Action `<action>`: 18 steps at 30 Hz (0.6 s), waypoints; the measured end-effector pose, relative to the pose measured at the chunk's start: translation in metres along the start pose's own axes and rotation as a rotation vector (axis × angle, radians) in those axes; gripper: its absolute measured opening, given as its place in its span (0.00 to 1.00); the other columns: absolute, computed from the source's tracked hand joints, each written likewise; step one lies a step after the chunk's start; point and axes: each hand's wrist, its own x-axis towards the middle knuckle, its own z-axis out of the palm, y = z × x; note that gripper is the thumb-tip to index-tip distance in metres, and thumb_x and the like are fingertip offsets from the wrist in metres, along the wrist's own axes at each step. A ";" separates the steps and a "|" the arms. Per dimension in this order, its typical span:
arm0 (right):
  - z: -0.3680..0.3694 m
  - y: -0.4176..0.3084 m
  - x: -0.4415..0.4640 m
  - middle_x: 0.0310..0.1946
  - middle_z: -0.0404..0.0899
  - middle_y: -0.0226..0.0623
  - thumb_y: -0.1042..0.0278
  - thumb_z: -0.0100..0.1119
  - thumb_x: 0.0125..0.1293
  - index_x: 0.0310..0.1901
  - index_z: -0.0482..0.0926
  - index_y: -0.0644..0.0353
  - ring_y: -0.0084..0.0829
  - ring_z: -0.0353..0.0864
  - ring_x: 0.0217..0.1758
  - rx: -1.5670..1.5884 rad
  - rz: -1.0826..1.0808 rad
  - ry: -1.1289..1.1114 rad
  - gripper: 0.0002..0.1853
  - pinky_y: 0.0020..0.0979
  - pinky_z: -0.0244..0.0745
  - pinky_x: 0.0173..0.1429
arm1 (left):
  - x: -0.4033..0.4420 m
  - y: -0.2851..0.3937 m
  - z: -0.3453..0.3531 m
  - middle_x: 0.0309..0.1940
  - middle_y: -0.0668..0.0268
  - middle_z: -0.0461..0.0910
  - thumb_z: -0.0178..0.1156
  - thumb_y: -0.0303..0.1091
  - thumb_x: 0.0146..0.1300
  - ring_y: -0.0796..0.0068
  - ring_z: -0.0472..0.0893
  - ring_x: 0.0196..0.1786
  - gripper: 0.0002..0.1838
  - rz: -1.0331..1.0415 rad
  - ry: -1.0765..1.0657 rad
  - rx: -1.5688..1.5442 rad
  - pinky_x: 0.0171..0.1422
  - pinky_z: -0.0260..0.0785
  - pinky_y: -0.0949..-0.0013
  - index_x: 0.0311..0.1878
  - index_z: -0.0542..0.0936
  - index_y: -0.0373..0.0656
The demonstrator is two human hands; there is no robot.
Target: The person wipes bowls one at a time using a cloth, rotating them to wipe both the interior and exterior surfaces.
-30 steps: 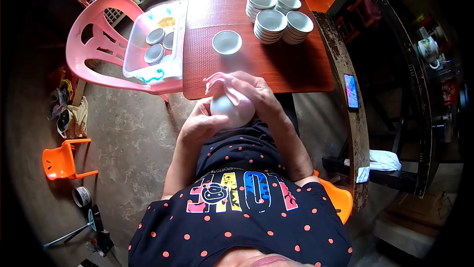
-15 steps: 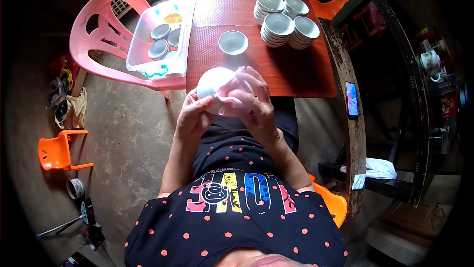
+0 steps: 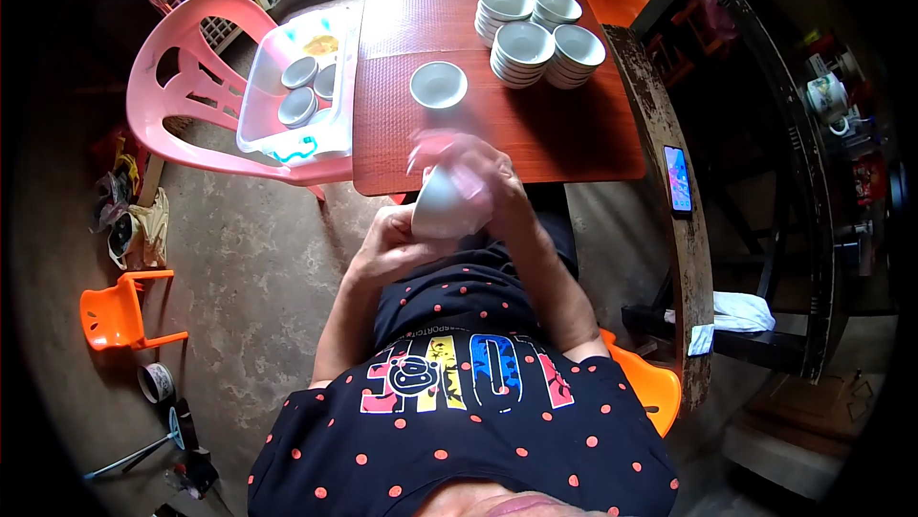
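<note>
My left hand (image 3: pixel 390 242) grips a white bowl (image 3: pixel 435 211) by its side, fingers closed on it, in front of my body. The bowl is tilted on edge. My right hand (image 3: pixel 499 194) is closed around a pink cloth (image 3: pixel 446 146) and presses at the bowl's far side; cloth and fingers are blurred by motion. Just beyond my hands, a single bowl (image 3: pixel 439 86) stands upright on the red-brown table (image 3: pixel 411 149). Several stacks of similar bowls (image 3: pixel 525 43) stand at the table's far right.
Left of the table, a clear plastic bin (image 3: pixel 251 125) with several small bowls (image 3: pixel 297 107) rests on a pink chair (image 3: pixel 153 87). A wooden bench (image 3: pixel 690 259) on the right carries a phone (image 3: pixel 678 178). An orange chair (image 3: pixel 110 316) lies on the floor at left.
The bowl has turned more on edge and sits lower, closer to my body. My right hand and the pink cloth have shifted across it. The view has tilted slightly.
</note>
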 end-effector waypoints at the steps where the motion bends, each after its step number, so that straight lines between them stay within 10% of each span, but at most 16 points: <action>1: 0.006 0.012 -0.005 0.49 0.74 0.34 0.57 0.46 0.71 0.53 0.76 0.63 0.25 0.75 0.49 0.294 0.025 0.132 0.19 0.27 0.70 0.56 | 0.001 -0.006 0.003 0.37 0.65 0.82 0.66 0.21 0.55 0.79 0.80 0.41 0.11 0.049 0.060 -0.008 0.45 0.74 0.73 0.42 0.82 0.33; 5: 0.004 0.017 -0.004 0.55 0.74 0.36 0.54 0.45 0.71 0.56 0.74 0.63 0.24 0.74 0.52 0.510 0.028 0.064 0.22 0.30 0.70 0.59 | 0.007 -0.010 0.007 0.42 0.63 0.82 0.67 0.22 0.53 0.75 0.81 0.45 0.17 -0.022 0.117 0.103 0.51 0.75 0.70 0.47 0.79 0.31; 7: -0.004 -0.002 0.001 0.53 0.79 0.38 0.55 0.53 0.66 0.48 0.82 0.55 0.33 0.77 0.55 -0.595 -0.259 -0.048 0.17 0.38 0.69 0.62 | 0.007 -0.008 0.005 0.44 0.61 0.81 0.67 0.24 0.53 0.72 0.81 0.47 0.20 -0.111 0.126 -0.225 0.53 0.75 0.69 0.50 0.76 0.31; 9: 0.003 -0.013 0.008 0.52 0.80 0.37 0.55 0.56 0.63 0.46 0.84 0.53 0.38 0.77 0.56 -0.937 -0.418 -0.265 0.16 0.40 0.67 0.65 | 0.009 -0.015 -0.001 0.51 0.55 0.76 0.63 0.34 0.61 0.66 0.80 0.52 0.24 0.089 -0.028 -0.543 0.57 0.75 0.65 0.57 0.70 0.34; 15: 0.013 0.041 -0.018 0.69 0.60 0.47 0.52 0.64 0.59 0.65 0.66 0.53 0.52 0.53 0.75 -1.041 -0.762 0.129 0.34 0.54 0.45 0.75 | 0.002 -0.040 -0.021 0.65 0.52 0.67 0.52 0.41 0.71 0.57 0.69 0.66 0.29 0.192 0.097 -1.207 0.70 0.63 0.53 0.69 0.60 0.37; 18: 0.017 0.050 -0.025 0.71 0.57 0.48 0.54 0.56 0.66 0.63 0.68 0.57 0.52 0.51 0.75 -1.064 -0.661 0.233 0.27 0.52 0.45 0.75 | 0.002 -0.054 -0.037 0.69 0.51 0.61 0.50 0.42 0.71 0.55 0.60 0.72 0.30 0.214 0.039 -1.377 0.74 0.54 0.50 0.71 0.57 0.38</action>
